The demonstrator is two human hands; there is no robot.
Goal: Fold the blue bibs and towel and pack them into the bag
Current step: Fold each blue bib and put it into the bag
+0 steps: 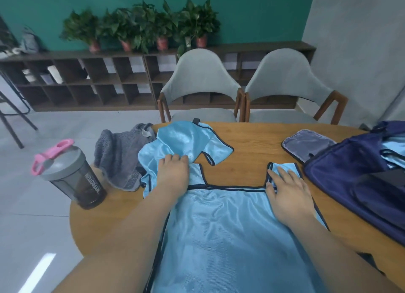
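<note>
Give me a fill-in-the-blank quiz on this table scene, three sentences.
1. The shaker bottle has a ___ lid loop.
2. The left hand and right hand rest on a spread-out blue ___.
3. Behind the table stand ___ grey chairs.
Missing words: pink; bib; two.

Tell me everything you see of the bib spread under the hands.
The bib is shiny light-blue mesh-look fabric edged in dark binding. It lies spread flat on the wooden table, neck cut-out and two straps pointing away from the person. The right hand presses flat on the right strap; the left hand rests at the left strap, where a second, crumpled bib bunches against it.
</note>
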